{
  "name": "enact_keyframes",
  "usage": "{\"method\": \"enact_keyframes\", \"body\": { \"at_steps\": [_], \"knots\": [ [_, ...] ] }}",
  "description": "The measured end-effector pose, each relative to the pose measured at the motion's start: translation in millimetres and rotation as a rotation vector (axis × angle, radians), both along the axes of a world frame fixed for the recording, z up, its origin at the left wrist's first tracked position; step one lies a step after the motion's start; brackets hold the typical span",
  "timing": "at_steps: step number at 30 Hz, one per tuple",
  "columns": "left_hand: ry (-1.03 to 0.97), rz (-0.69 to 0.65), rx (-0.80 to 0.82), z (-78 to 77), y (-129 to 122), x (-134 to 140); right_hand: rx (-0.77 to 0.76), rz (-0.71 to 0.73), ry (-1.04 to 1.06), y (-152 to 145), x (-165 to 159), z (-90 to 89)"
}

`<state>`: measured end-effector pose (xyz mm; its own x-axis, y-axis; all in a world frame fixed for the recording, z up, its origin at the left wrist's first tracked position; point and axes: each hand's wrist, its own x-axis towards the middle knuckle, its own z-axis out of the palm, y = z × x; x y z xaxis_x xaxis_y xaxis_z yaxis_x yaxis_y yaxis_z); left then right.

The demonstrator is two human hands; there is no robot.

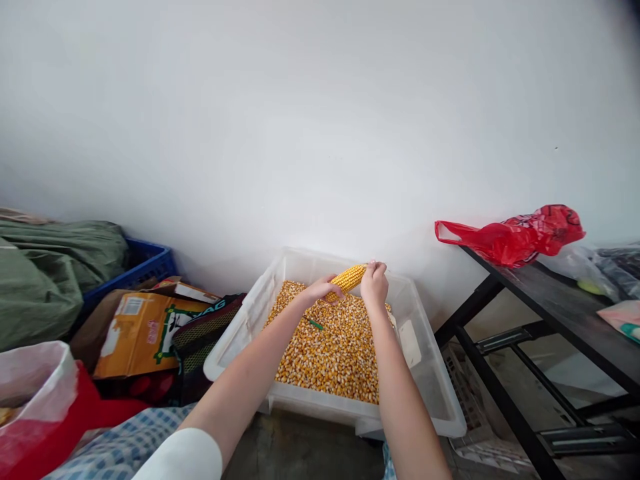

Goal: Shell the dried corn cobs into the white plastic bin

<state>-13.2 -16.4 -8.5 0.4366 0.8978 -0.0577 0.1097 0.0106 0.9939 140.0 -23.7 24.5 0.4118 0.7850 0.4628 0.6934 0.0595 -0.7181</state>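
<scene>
An ear of corn [349, 279], yellow and still covered in kernels, is held up between both hands. My left hand [324, 289] is closed round its lower left end. At the upper right end, my right hand [375, 283] grips it with fingers bent. Below them stands a translucent plastic bin [435, 373] with a thick layer of loose corn kernels [330, 357] in it. A thin tool with a green handle [313, 323] lies on the kernels, just under my left hand.
At left are an orange cardboard box [137, 333], a blue crate [160, 263] under green cloth, and a red and white sack [55, 393]. A black folding table [565, 307] at right bears a red plastic bag [525, 237]. The white wall [320, 133] rises behind the bin.
</scene>
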Motion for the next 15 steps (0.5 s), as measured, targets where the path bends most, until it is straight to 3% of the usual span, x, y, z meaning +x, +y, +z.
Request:
{"method": "enact_keyframes", "body": {
  "at_steps": [6, 13, 15],
  "knots": [
    [0.021, 0.104, 0.017, -10.7, 11, -3, -0.157, -0.024, -0.09, 1, 0, -7.1],
    [0.075, 0.121, -0.073, -17.3, 13, -3, -0.486, 0.166, -0.099, 13, 29, -15.7],
    [0.078, 0.123, -0.1, -17.7, 12, -3, -0.512, 0.174, -0.044, 16, 36, -21.6]
  ]
}}
